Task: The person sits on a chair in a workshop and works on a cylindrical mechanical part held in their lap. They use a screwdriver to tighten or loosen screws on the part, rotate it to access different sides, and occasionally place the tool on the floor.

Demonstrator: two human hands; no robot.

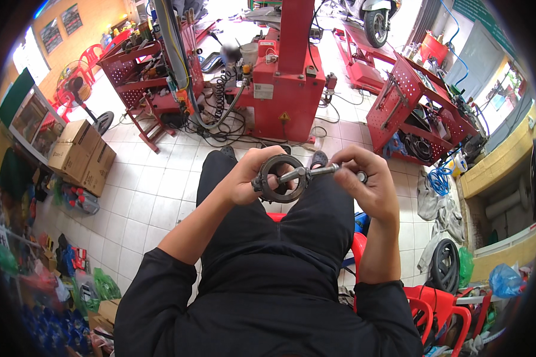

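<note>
Above my lap, my left hand (253,177) is closed around the left side of a dark, thick metal ring (270,194). Its fingers pass behind the ring and show partly through the opening. A silver metal rod (292,175) crosses from the ring's opening out past its right side, with a wider piece near the ring's edge. My right hand (366,180) pinches the right end of this rod between thumb and fingers. A small shiny round metal piece (362,177) shows by the right hand's curled fingers; whether it is gripped separately is unclear.
Ahead stands a red machine column (289,89) with hoses and cables on the tiled floor. Red perforated tool carts (393,104) flank it. Cardboard boxes (80,156) stand left. A red plastic chair (438,303) and a black tyre (445,265) are at lower right.
</note>
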